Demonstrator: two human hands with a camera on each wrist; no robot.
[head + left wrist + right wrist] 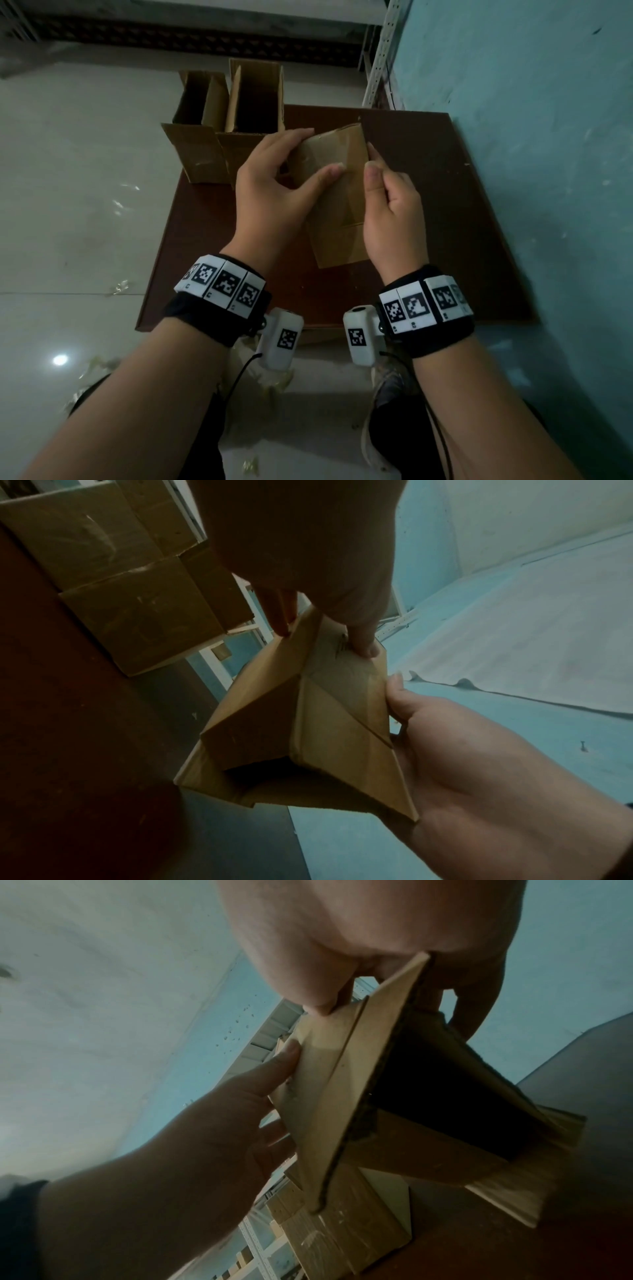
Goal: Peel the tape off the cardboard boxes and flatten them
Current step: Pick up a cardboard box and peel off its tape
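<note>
Left hand [270, 192]: grips the small cardboard box [337, 202] at its top corner.
Right hand [390, 212]: pinches the box's right edge.
Box: held between both hands, above the desk [445, 205].
Advice: steady the box, lift tape edge slowly.

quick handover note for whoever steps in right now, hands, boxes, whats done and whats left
Left hand: grips the small box at its far end, thumb on top.
Right hand: pinches the same box's right edge.
The small box is held above the brown board, its near end open, shiny tape along its top.
Two opened boxes stand upright at the board's far left edge, not flattened.
Left: peel this box's tape, flatten all three.
</note>
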